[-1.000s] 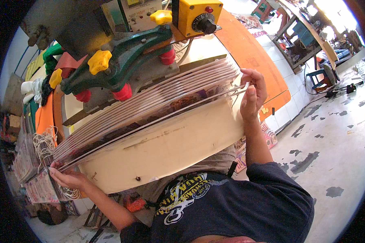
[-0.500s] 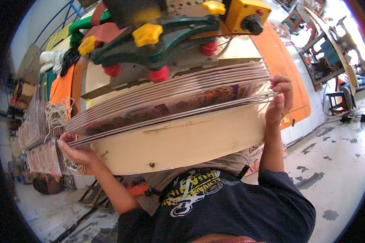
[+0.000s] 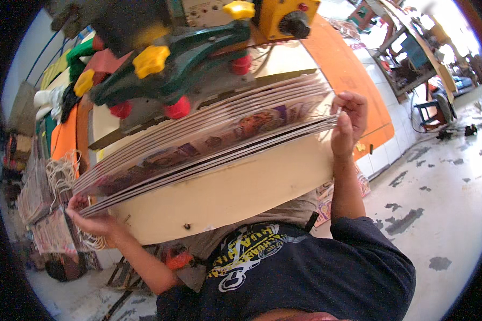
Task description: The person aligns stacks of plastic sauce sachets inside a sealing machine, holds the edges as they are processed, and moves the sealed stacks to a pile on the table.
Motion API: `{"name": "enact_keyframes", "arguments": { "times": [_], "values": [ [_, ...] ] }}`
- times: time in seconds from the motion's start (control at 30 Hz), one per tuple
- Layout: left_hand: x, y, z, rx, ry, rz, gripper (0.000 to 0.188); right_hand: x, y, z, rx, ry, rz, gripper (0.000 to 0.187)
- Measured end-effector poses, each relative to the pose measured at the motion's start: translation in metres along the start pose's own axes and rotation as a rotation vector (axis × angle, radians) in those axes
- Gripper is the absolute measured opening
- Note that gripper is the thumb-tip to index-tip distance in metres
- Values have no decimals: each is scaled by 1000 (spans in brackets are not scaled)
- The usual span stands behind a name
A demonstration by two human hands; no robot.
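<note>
A long stack of thin printed sheets stretches across in front of me, its pale edges fanned in rows. My left hand is closed around the stack's left end, fingers curled under the front sheets. At the right end, my right hand pinches the front sheets between thumb and fingers. A gap separates these front sheets from those behind, exposing a colourful printed face. Beneath lies a cream work board, with a dark hole near its front edge. Whether each hand also grips the rear sheets is hidden.
Just beyond the stack stands a dark green machine frame with yellow knobs and red feet. A yellow control box sits behind it. White cords and piled printed bundles are at left. Orange tabletop extends right.
The view has shifted, so machine, stack and hands appear farther left. The front sheets look more spread apart, with dark gaps between them. Both hands remain at the stack's ends.
</note>
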State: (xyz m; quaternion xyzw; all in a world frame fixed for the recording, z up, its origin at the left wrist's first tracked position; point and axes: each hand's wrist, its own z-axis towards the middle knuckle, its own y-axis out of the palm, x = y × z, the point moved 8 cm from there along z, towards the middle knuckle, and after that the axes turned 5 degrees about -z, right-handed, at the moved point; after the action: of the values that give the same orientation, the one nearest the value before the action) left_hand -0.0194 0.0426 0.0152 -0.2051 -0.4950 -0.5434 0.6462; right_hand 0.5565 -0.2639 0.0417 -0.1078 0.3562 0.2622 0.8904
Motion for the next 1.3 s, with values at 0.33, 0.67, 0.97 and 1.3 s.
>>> {"name": "enact_keyframes", "arguments": {
  "times": [0.33, 0.67, 0.97, 1.3],
  "values": [
    [-2, -1, 5, -5, 5, -42, 49, -6, 3, 2, -33, 58, -163, 49],
    [-8, -7, 11, 8, -9, -67, 50, -7, 3, 5, -1, -56, -151, 33],
    [-4, 2, 6, 30, -72, -75, 54, -6, 4, 3, -19, -43, -56, 28],
    [-15, -5, 10, -45, -79, -109, 54, 0, 3, 1, -65, 88, -77, 45]
  ]
}}
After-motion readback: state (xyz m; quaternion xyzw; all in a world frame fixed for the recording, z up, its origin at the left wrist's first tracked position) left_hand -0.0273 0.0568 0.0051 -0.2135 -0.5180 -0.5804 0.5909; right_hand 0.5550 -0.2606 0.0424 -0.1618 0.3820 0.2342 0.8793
